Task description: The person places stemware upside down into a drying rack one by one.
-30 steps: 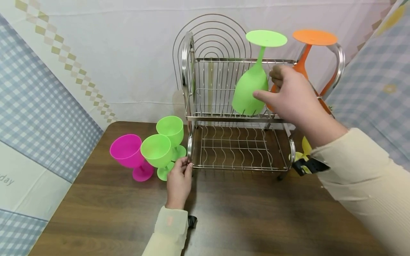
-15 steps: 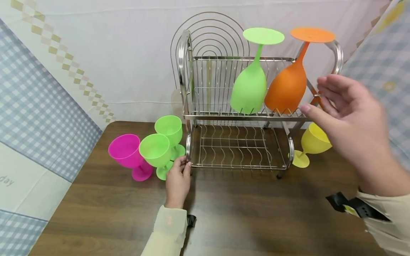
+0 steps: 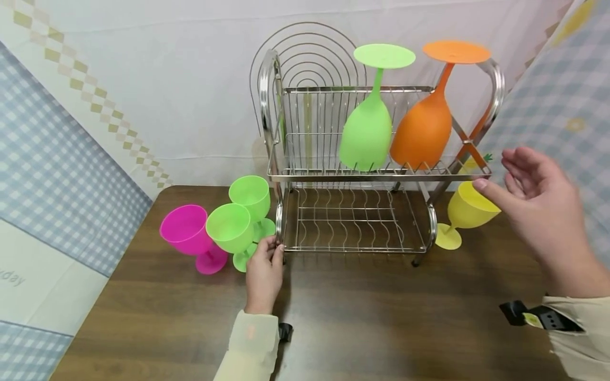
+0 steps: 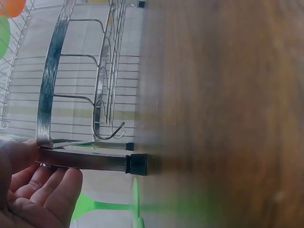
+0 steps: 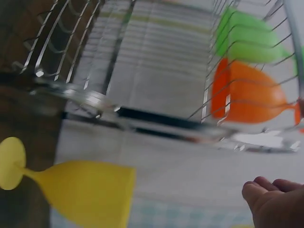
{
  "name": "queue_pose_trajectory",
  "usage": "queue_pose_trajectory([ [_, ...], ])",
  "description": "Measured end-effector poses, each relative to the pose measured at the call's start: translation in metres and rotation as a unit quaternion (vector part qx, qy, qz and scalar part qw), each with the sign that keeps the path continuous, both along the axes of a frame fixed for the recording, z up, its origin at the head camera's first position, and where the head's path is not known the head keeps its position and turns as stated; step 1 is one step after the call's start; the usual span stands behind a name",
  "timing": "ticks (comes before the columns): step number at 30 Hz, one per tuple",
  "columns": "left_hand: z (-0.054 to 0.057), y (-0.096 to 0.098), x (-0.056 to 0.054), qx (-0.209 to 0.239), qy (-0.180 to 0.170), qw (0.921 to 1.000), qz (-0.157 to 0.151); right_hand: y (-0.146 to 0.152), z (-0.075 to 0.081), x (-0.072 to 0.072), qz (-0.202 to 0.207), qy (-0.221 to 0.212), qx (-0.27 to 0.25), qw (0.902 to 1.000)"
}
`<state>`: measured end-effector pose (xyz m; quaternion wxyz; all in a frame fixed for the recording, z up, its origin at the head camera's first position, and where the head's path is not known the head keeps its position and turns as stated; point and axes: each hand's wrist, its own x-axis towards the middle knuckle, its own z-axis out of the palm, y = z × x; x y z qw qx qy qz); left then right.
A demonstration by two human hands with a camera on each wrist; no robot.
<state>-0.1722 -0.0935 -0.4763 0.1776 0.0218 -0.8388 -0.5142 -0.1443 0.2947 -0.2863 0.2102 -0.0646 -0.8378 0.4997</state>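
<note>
A two-tier metal dish rack [image 3: 355,250] stands on the table. My left hand [image 3: 264,278] grips its front left upright, thumb on one side and curled fingers on the other, as the left wrist view shows. On the upper tier a green plastic goblet [image 3: 366,132] and an orange goblet [image 3: 421,132] stand upside down, side by side. To the right of the rack, my right hand [image 3: 548,217] is in the air with fingers loosely bent and holding nothing. Beside it a yellow goblet [image 3: 469,206] stands upright on the table; the right hand appears apart from it.
Left of the rack, near my left hand, stand a magenta goblet [image 3: 186,230] and two green goblets, the nearer one [image 3: 230,227] and the farther one [image 3: 250,193]. Cloth hangs behind and at both sides of the wooden table [image 3: 381,317].
My right hand has moved from beside the upside-down green goblet, rightward and down past the orange one, to near the yellow goblet. The left hand keeps its grip on the rack.
</note>
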Motion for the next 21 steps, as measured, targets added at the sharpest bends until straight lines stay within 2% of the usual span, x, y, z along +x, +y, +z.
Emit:
queue_pose_trajectory([
  [5,-0.001,-0.001,0.0,0.002,0.008,1.0,0.001,0.014,-0.019,-0.006,-0.02,-0.007,-0.006,0.9998],
  [10,-0.001,-0.001,0.0,0.009,0.007,0.9999,-0.001,0.03,-0.048,-0.017,-0.058,-0.053,0.022,0.9966],
  [16,0.0,0.0,0.0,0.014,0.008,0.9999,-0.002,0.04,-0.082,-0.024,-0.082,-0.095,0.05,0.9908],
  [21,0.001,0.0,0.0,0.01,0.009,0.9999,-0.003,0.044,-0.103,-0.031,-0.112,-0.122,0.019,0.986],
])
